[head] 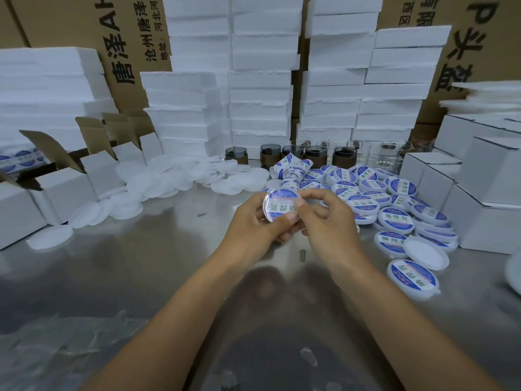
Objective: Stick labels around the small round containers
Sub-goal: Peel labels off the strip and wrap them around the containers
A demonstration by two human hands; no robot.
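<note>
Head view. Both hands are raised over the steel table (135,277), meeting at centre frame.

- Left hand (251,224): fingers curled under 1 round container (280,206), thumb on its near rim. It grips the container, tilted so the blue-and-white top label faces the camera.
- Right hand (329,221): thumb and forefinger pinch the container's right edge, other fingers curled loosely behind. Whether they also hold a side label I cannot tell; the fingers hide that edge.
- The container sits between the 2 hands, off the table and touching both.

Around them:
- Pile of labelled containers (394,218) on the table to the right, just beyond the right hand.
- Curled label strips (293,167) behind the held container, probably sticker backing.
- Plain white lids (158,179) scattered to the left.
- Open white cartons (64,187) at far left, closed white boxes (485,198) at far right.
- Dark cups (270,155) and clear glasses (389,153) in a row at the back, under foam stacks (259,80).
</note>
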